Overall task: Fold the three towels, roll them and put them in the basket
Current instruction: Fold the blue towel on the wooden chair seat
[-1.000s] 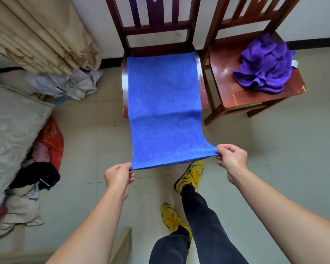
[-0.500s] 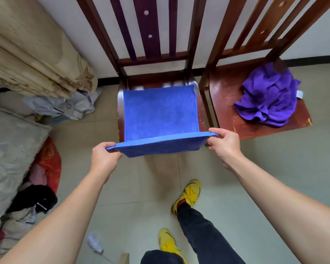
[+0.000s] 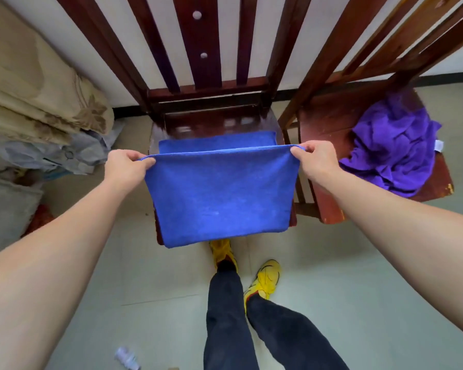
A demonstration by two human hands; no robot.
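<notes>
A blue towel [image 3: 219,193] lies doubled over on the seat of a dark wooden chair [image 3: 214,124], its fold hanging past the seat's front edge. My left hand [image 3: 126,166] pinches the near left corner of the upper layer. At the near right corner my right hand [image 3: 316,161] pinches the same edge, held taut just above the far end of the lower layer. A crumpled purple towel [image 3: 396,153] sits on a second chair to the right. No basket is in view.
The second wooden chair [image 3: 329,209] stands right beside the first. Folded beige bedding [image 3: 38,102] and a heap of clothes [image 3: 72,153] fill the left side. My legs and yellow shoes [image 3: 265,279] stand on the tiled floor below. A small bottle [image 3: 126,359] lies on the floor.
Both hands have carried the towel's near edge up and over towards the chair back, so the towel now lies in two layers. The camera has moved closer to the chair.
</notes>
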